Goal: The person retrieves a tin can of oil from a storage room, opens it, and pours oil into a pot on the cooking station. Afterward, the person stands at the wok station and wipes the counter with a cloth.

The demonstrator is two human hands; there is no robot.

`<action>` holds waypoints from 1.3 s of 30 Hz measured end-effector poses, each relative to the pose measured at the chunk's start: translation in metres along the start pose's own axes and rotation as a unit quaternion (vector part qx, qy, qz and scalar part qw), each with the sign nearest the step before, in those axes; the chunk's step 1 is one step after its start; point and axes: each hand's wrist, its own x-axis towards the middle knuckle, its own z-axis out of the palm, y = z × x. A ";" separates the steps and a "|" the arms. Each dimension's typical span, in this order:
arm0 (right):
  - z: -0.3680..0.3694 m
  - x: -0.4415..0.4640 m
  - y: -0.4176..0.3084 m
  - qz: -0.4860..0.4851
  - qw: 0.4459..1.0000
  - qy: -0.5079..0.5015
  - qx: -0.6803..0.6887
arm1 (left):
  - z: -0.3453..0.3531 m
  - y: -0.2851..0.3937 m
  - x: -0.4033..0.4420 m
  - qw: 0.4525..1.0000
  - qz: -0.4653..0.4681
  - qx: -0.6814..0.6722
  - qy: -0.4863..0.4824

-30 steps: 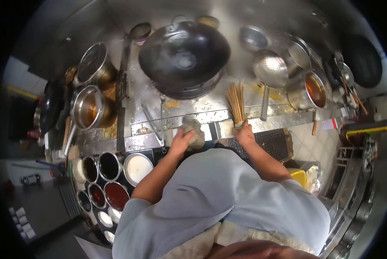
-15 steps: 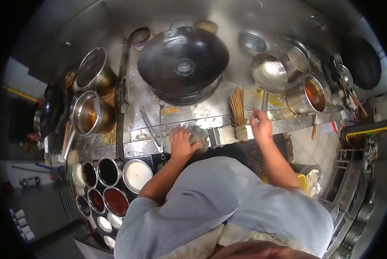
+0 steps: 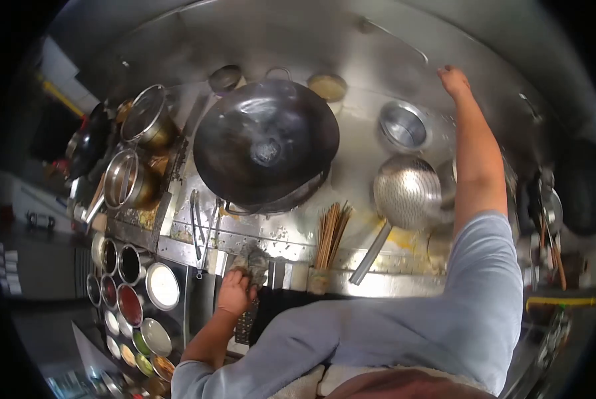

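My left hand (image 3: 236, 291) rests at the front edge of the steel counter, its fingers on a crumpled grey cloth (image 3: 251, 258). Far to the back right, my right hand (image 3: 453, 80) is stretched out near the end of a thin metal spout (image 3: 404, 41) on the back wall; its fingers look curled, and anything in them is too small to tell. A large black wok (image 3: 265, 143) sits on the burner. The bamboo brush (image 3: 332, 234) stands bristles up at the counter's front edge. Right of it lies a perforated ladle (image 3: 406, 193), handle toward me.
Metal tongs (image 3: 201, 233) lie left of the wok's front. Two steel pots, one of them here (image 3: 149, 118), stand on the left. A steel bowl (image 3: 404, 126) is at the back right. Several sauce containers, including a white one (image 3: 162, 286), fill the lower left.
My right hand has let go of the bamboo brush and reached far forward to the back wall. My left hand stays by the cloth. The view has shifted and turned.
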 end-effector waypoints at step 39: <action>0.081 -0.019 -0.246 0.016 0.958 -0.209 0.194 | -0.001 0.000 0.010 0.997 -0.060 -0.035 0.023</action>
